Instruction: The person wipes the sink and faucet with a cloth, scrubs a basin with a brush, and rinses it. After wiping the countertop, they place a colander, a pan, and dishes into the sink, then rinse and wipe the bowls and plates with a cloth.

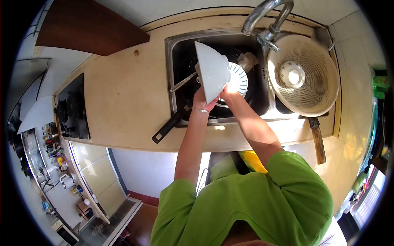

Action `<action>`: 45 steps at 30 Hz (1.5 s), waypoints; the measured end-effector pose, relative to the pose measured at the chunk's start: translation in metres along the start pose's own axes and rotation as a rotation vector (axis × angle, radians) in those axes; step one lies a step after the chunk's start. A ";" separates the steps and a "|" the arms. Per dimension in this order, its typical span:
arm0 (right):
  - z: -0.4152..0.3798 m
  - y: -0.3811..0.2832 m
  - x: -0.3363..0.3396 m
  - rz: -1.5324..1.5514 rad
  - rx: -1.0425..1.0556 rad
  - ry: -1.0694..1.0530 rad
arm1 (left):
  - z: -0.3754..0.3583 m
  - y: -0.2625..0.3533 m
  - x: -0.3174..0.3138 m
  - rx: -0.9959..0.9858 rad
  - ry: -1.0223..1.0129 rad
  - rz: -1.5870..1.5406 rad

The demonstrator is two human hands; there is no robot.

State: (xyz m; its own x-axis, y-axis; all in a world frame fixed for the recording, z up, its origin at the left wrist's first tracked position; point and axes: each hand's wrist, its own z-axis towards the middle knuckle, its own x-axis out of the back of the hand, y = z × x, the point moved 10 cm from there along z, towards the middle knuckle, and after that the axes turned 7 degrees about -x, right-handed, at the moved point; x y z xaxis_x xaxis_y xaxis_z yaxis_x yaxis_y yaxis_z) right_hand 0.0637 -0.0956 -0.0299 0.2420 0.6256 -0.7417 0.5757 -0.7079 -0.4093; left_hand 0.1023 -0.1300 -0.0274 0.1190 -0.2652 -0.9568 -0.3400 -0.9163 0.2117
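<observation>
A large white bowl [214, 67] is tipped on its side over the sink, its mouth facing left. My left hand [202, 100], with a bracelet at the wrist, is closed on the lower rim; its fingers are partly hidden by the bowl. My right hand [226, 93] grips the bowl's outer side low down, near the base. Just beyond it, a smaller white bowl with blue stripes [239, 80] sits in the sink. Left of the white bowl, a thin metal utensil [183, 81] slants across the sink, its far end hidden.
The steel sink [169, 53] holds a dark pan with a black handle [170, 125] over the front edge. A crumpled pale item [248, 62] lies behind. A faucet [271, 30] overhangs. At right, a cream colander [314, 104] contains a small bowl [292, 74]; a wooden handle [317, 141] juts out below.
</observation>
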 end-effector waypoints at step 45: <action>-0.128 -0.247 0.009 -1.533 1.168 0.958 | 0.022 0.090 -0.036 -0.774 0.674 1.394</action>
State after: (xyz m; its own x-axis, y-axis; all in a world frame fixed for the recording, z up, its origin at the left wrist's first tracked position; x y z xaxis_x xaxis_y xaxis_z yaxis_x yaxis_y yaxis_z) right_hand 0.0235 0.1268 0.1330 0.6083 0.4167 0.6756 0.1245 0.7905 -0.5997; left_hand 0.0467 -0.1958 0.0219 0.5548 -0.8034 0.2161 -0.0512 0.2262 0.9727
